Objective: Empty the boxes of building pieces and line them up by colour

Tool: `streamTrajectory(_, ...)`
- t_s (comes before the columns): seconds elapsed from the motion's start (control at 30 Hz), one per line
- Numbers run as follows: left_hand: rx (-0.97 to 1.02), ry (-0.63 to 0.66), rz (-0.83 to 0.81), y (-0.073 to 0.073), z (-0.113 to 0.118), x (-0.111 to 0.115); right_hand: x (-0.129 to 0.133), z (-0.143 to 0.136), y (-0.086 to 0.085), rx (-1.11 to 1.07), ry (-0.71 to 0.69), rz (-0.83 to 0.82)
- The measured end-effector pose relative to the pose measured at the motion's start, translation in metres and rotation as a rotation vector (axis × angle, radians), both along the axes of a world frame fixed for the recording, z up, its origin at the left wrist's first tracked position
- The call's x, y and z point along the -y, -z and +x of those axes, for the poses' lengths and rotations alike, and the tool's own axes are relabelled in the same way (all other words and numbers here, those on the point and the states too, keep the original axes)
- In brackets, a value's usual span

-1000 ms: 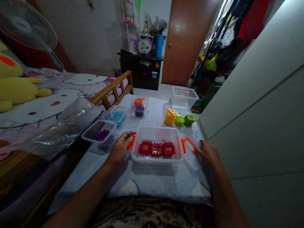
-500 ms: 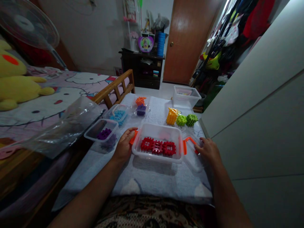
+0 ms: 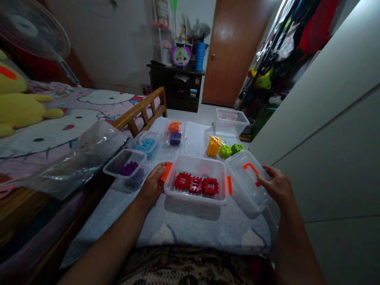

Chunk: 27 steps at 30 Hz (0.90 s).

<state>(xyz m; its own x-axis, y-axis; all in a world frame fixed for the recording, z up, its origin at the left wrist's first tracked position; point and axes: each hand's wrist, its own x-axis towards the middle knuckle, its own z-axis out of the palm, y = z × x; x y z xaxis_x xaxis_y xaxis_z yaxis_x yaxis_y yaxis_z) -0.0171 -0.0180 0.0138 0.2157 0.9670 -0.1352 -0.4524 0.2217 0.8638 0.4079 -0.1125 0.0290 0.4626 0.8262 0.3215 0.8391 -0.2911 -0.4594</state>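
An open clear plastic box [image 3: 194,198] with orange side latches stands at the middle of the cloth-covered table, and three red interlocking blocks [image 3: 196,185] lie in a row inside it. My left hand [image 3: 152,183] is closed on the orange latch at the box's left end. To the right, my right hand [image 3: 276,183] grips a clear lid [image 3: 247,190] by its red-orange handle; the lid is raised and tilted beside the box's right end.
Yellow blocks [image 3: 213,146] and green blocks [image 3: 225,151] stand behind the lid. At left are containers with purple pieces [image 3: 128,168] and blue pieces [image 3: 146,145]. An orange piece [image 3: 174,126] lies farther back. A clear bin [image 3: 230,123] stands at the far right corner.
My right hand has moved right and lifted the lid, which lay flatter on the table before. My left hand still holds the box's left latch.
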Motion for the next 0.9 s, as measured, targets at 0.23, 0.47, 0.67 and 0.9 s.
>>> streamTrajectory(0.23,0.064,0.048,-0.001,0.004,-0.003,-0.001,-0.011,-0.005,-0.027,0.019,0.008,0.037)
streamTrajectory(0.47,0.106,0.102,0.035,0.009,-0.003,-0.001,-0.033,-0.072,-0.066,-0.074,-0.36,0.082)
streamTrajectory(0.67,0.131,0.126,0.035,0.01,-0.004,-0.001,-0.06,-0.139,-0.07,0.036,-0.712,-0.002)
streamTrajectory(0.9,0.147,0.118,0.011,0.01,-0.004,-0.001,-0.071,-0.155,-0.06,0.125,-0.727,-0.056)
